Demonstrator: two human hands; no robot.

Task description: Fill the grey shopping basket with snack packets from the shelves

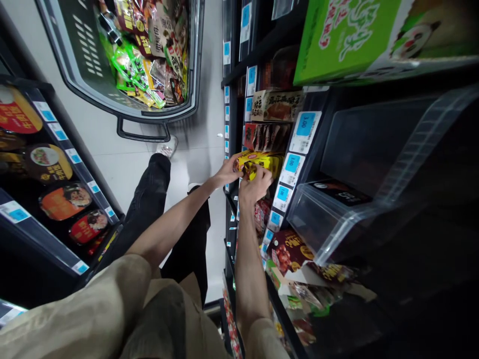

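On a lower shelf to my right, a yellow display box [254, 158] of snack packets sits with its front facing the aisle. My left hand [226, 172] is closed on the left end of that box, thumb and fingers at its edge. Just beside it, my right hand [256, 188] curls its fingers around a small yellow-and-brown snack packet [249, 171] at the front of the box. The fingers partly cover this packet. Behind the box stands a red box of packets [266, 136], and beyond that a beige box [277, 105].
A grey shopping basket [196, 65] full of snack packets stands on the floor ahead, its handle [144, 137] toward me. Clear plastic bins [337, 214] and a green panda carton [348, 40] occupy the upper right shelf. Instant meal tubs [65, 202] line the left shelf.
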